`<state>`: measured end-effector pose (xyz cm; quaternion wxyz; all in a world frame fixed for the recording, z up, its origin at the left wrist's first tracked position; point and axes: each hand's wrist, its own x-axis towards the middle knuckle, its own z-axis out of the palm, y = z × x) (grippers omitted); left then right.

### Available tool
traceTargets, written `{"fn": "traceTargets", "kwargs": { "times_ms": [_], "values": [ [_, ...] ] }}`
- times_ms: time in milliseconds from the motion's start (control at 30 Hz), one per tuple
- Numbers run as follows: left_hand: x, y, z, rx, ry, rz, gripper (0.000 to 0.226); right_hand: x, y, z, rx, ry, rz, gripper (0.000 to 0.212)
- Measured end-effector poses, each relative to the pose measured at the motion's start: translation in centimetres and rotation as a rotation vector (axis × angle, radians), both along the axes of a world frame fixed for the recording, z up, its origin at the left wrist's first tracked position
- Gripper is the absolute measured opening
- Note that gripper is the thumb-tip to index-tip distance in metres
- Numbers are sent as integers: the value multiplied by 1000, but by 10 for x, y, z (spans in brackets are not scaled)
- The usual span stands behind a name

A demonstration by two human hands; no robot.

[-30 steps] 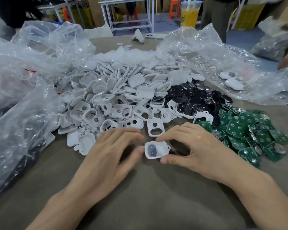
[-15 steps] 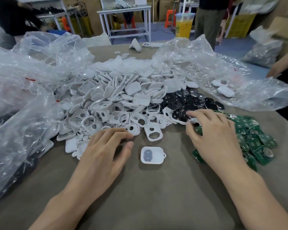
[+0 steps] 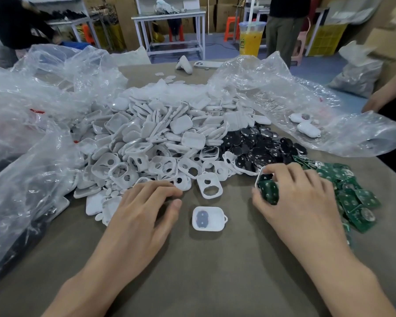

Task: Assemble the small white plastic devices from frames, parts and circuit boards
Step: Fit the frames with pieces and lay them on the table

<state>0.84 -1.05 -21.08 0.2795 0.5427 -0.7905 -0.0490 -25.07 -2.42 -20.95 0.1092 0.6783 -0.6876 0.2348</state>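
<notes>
the left hand [image 3: 142, 216] lies palm down on the grey-brown table [image 3: 215, 282], fingers straight and close together, holding nothing. its fingertips reach the near edge of the heap of white plastic parts [image 3: 160, 133]. the right hand [image 3: 300, 202] has its fingers curled over and its thumb underneath, pinching a green circuit board [image 3: 269, 191] at the near left corner of the pile of green circuit boards [image 3: 357, 197] (whether one board or two stacked sit in the grip i cannot tell). a curved white rim shows just behind those fingertips, close against the held board. between the two hands, apart from both, a white shell [image 3: 208, 218] lies flat on the table, open side up, with a grey part seated in it and a small loop sticking out of its right side. just beyond the shell, a white frame [image 3: 209, 185] with a round hole and a wider opening lies at the foot of the white heap, which is a jumble of frames, solid covers and small discs. to the heap's right, between it and the green boards, sits a pile of black discs [image 3: 261, 145]. a crumpled clear plastic bag [image 3: 32, 115] spreads along the left, and another clear bag [image 3: 284, 94] across the far right. on that one rest two closed white devices [image 3: 306, 128]. a phone [image 3: 207, 64] lies flat at the table's far edge, and a cup of orange drink [image 3: 252, 38] stands beyond the right bag.
</notes>
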Motion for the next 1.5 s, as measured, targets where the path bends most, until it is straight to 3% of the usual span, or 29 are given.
{"fn": "traceTargets", "kwargs": {
  "times_ms": [100, 233, 300, 400, 500, 600, 733, 900, 1167, 1367, 1500],
  "values": [
    [-2, -1, 0, -46, -30, -15, 34, -1, 0, -3, 33, -5, 57, 36],
    [-4, -5, -1, -198, -62, -26, 29, -2, -4, 4, -24, -123, 139, 21],
    [-8, -10, 1, -346, -79, -15, 25, 1, -5, 11, -19, -362, 220, 18],
    [-22, -22, 8, -446, -3, -16, 23, 19, -18, 24, 165, -994, 504, 22],
    [-35, -31, 12, -237, 239, -75, 27, 41, -34, 27, 284, -1334, 648, 26],
    [-37, -31, 9, 11, 445, -92, 25, 48, -40, 24, 355, -1489, 679, 35],
    [-37, -30, 9, 131, 611, -123, 24, 45, -39, 21, 402, -1505, 694, 40],
    [-36, -33, 12, 252, 868, -154, 21, 43, -41, 22, 522, -1623, 692, 27],
    [-32, -32, 20, 300, 1060, -253, 20, 43, -42, 22, 530, -1707, 737, 28],
    [-30, -31, 18, 252, 917, -149, 24, 40, -39, 25, 481, -1628, 734, 26],
    [-28, -30, 19, 57, 722, -112, 16, 37, -33, 24, 286, -1297, 770, 12]
  ]
}}
